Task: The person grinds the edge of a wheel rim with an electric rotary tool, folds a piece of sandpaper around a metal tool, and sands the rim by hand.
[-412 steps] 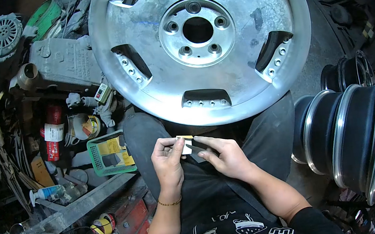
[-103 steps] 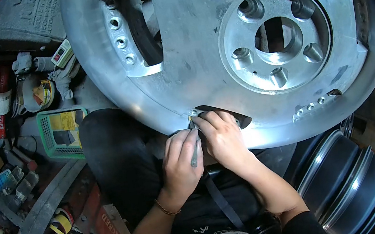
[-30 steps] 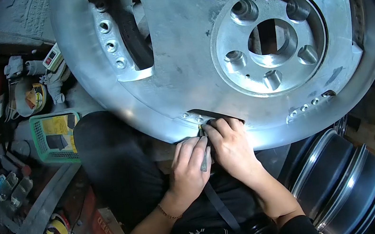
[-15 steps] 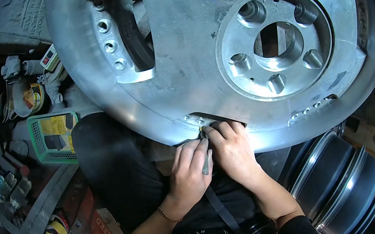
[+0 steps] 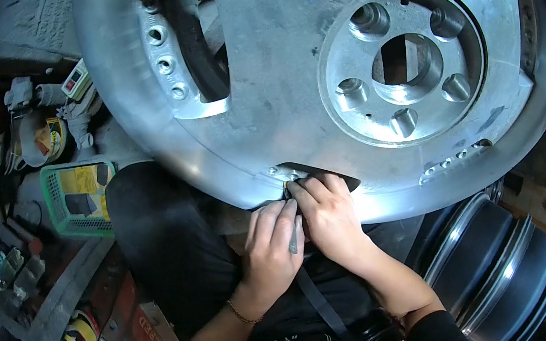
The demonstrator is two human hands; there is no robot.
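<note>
Green plastic makes the basket [image 5: 51,208] by your left knee [image 5: 145,206], with yellow sheets [image 5: 87,177] in it, maybe sandpaper. Next, your left hand [image 5: 270,242] is closed around a thin gray tool [image 5: 292,239], its back end poking out below the fingers. A bit of yellow [image 5: 285,186] shows at its front, beside the slot [image 5: 308,171] low on the big silver wheel [image 5: 262,95]. Your right hand [image 5: 328,215] bends over that slot, fingers by the tool's tip; whether they pinch it, I can't tell. To work this spot well, press softly and evenly, and mind your fingertips, since the slot's edge may be sharp. Farther right, dark wheels with shiny lips [image 5: 502,264] sit apart from your hands.
</note>
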